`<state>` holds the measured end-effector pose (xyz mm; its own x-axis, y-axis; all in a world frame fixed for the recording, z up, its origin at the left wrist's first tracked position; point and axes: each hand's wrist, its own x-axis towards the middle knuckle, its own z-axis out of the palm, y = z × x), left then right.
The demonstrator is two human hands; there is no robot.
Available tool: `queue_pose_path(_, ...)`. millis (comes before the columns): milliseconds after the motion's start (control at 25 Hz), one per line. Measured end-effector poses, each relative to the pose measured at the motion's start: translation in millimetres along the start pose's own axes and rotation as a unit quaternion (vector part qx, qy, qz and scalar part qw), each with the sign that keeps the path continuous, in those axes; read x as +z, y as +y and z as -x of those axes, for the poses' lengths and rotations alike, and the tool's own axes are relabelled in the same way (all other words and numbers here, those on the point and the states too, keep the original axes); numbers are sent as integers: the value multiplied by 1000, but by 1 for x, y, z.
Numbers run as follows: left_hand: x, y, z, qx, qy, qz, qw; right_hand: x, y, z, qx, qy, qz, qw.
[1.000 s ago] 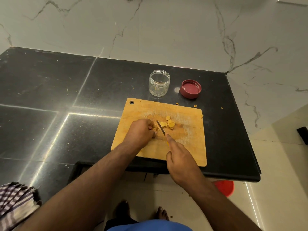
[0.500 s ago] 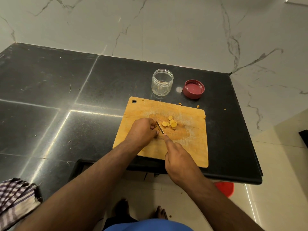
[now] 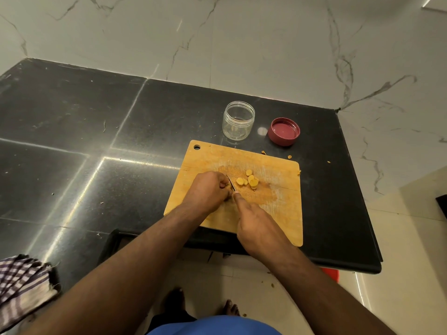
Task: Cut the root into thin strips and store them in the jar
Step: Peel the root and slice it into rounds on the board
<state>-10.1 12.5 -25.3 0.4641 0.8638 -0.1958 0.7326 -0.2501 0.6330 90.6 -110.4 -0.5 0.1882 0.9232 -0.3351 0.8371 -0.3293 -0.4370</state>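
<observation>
The knife [image 3: 231,183] is now sliding closer to the left hand [image 3: 210,189], which is pinching the root; the right hand [image 3: 256,228] is gripping the knife, cutting another slice.

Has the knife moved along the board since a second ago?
Yes. The knife has shifted left, away from the cut slices on the cutting board, toward the left hand.

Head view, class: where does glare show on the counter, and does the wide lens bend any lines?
Head view: bright streaks of glare run across the black counter left of the cutting board, with a small spot between the jar and the lid; the counter's edges splay and bow noticeably towards the frame's borders.
</observation>
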Motion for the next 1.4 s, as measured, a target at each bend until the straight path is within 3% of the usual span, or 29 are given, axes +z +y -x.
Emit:
queue_pose_path(320,1,0,1,-14,7,21,1000,14,22,44,0,54,-83,995)
queue_pose_path(520,1,0,4,-16,5,28,999,-11,35,34,48,107,-295,948)
queue_pose_path(640,1,-1,5,-19,5,40,999,-19,38,30,58,125,-273,952)
queue_pose_path(840,1,0,6,-17,0,53,998,-18,38,20,99,61,-354,928)
queue_pose_path(1120,3,-3,6,-26,16,67,997,-12,26,32,34,99,-227,968)
queue_pose_path(1400,4,-3,7,-18,32,62,997,7,7,26,-25,80,-64,994)
